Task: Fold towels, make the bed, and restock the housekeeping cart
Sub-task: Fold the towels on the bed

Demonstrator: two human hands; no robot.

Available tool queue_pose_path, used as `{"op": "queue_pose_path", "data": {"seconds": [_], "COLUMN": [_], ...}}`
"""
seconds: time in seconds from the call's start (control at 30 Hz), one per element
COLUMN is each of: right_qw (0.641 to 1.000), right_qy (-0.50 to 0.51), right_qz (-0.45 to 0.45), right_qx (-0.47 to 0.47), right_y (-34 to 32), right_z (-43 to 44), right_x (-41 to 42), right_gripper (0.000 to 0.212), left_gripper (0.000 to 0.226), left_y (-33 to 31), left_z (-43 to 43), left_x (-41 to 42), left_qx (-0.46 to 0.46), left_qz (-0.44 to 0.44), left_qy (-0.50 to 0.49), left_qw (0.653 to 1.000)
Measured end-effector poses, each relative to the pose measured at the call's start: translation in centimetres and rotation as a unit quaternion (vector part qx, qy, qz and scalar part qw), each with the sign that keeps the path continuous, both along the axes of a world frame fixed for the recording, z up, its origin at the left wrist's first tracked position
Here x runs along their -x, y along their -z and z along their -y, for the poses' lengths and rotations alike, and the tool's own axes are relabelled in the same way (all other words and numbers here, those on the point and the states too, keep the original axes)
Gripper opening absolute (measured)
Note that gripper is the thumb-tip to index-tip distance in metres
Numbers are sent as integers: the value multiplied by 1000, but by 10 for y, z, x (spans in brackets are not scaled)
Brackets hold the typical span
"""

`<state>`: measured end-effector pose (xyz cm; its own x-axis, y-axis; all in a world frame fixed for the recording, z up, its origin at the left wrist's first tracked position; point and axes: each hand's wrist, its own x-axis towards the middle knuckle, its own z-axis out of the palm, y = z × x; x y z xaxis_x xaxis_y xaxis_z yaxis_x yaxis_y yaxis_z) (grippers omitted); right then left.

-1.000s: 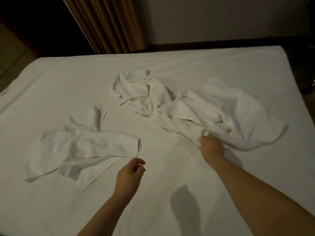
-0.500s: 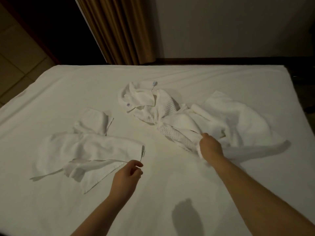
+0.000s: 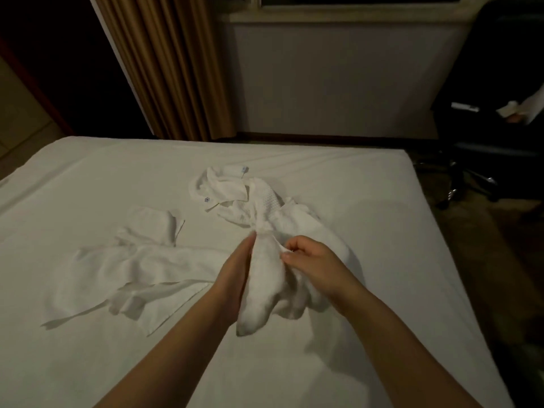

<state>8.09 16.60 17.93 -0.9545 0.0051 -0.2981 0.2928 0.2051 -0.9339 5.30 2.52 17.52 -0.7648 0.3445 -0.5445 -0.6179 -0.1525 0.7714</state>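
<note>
- Towel (image 3: 262, 290) bunched between both hands, drooping over the bed's (image 3: 88, 363) middle.
- Right hand (image 3: 312, 263) pinches its upper edge.
- Left hand (image 3: 234, 278) lies flat-fingered against its side.

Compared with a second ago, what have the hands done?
The right hand has pulled a towel out of the pile toward the near side and lifted it, pinching its edge. The left hand moved right and now lies flat against it. The spread towels on the left stayed put.

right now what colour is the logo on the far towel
The logo is dark blue, seen in the head view.
</note>
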Motion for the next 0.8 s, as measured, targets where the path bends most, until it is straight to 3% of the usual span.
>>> {"op": "queue_pose_path", "data": {"seconds": [0.07,0.17,0.43,0.53,0.7,0.8], "right_qw": [999,994,920,882,843,827], "right_qy": [21,72,329,391,414,324], "right_qz": [-23,-74,-158,-217,-221,-319], "right_qx": [-3,-27,-140,-148,-262,-331], "right_y": [-20,-47,-86,-100,-112,-114], "right_z": [11,27,30,16,22,66], "right_x": [-13,-30,-59,-66,-78,-79], "right_gripper": [16,19,7,7,14,47], "left_gripper": [46,19,19,19,23,27], "left_y": [-22,-38,-71,-93,-129,-141], "left_z": [14,35,133,164,173,164], "left_x": [-17,-27,15,28,25,16], "left_qx": [-99,-12,84,95,105,113], "left_qz": [11,-109,-307,-342,-394,-434], "left_qy": [49,110,-81,-98,10,113], "left_qw": [994,988,944,930,913,886]}}
